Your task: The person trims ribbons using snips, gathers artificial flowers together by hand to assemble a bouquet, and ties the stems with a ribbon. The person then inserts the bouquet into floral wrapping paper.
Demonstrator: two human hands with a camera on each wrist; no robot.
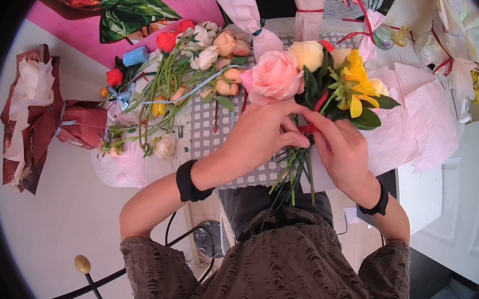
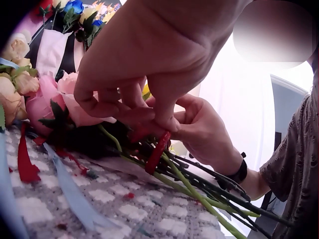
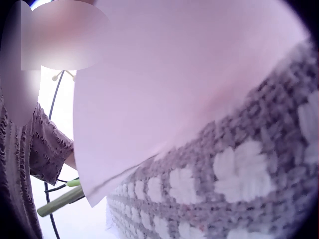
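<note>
A bouquet lies between both hands at the table's front. It holds a large pink rose (image 1: 273, 76), a cream rose (image 1: 306, 54) and a yellow flower (image 1: 358, 83), with green stems (image 1: 293, 179) pointing toward the person. Around the stems runs a red ribbon (image 2: 158, 154), just below the blooms. My left hand (image 1: 258, 131) pinches this ribbon between thumb and fingers, the pink rose just beyond it. From the other side my right hand (image 1: 343, 152) holds the ribbon at the same spot, its fingertips partly hidden behind the left hand in the left wrist view.
Loose roses and stems (image 1: 168, 87) are heaped on the left, with a blue ribbon (image 1: 188, 92) across them. Pink wrapping paper (image 1: 416, 118) spreads at right over the grey checked cloth (image 1: 213, 130). Wrapped bouquets (image 1: 309, 14) stand behind; a dark red one (image 1: 81, 123) lies far left.
</note>
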